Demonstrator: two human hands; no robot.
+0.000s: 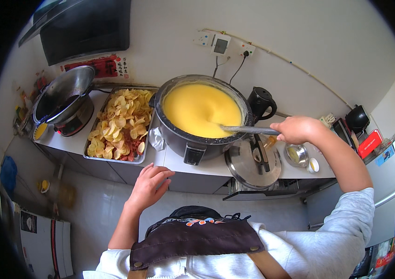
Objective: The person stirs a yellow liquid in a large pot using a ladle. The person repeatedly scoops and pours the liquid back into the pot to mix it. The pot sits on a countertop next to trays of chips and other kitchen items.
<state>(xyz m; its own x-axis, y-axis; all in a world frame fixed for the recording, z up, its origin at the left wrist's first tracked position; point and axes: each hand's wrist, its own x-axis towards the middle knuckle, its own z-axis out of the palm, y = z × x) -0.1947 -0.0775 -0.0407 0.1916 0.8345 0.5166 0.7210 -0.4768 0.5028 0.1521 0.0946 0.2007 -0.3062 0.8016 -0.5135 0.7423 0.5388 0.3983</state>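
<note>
My right hand grips the handle of a long metal utensil. Its far end dips into thick yellow liquid that fills most of a large dark electric cooker; whatever form that end has is hidden below the surface. A swirl shows in the liquid near the utensil. My left hand hovers in front of the counter with fingers apart and nothing in it. Nearest to it is a metal tray of thin sliced chips, with small reddish pieces among them.
A glass lid with a dark handle overhangs the counter's front edge. Behind stands a black electric kettle. To the right are a steel bowl and a small white cup. A wok sits at far left; crumpled white paper lies beside the tray.
</note>
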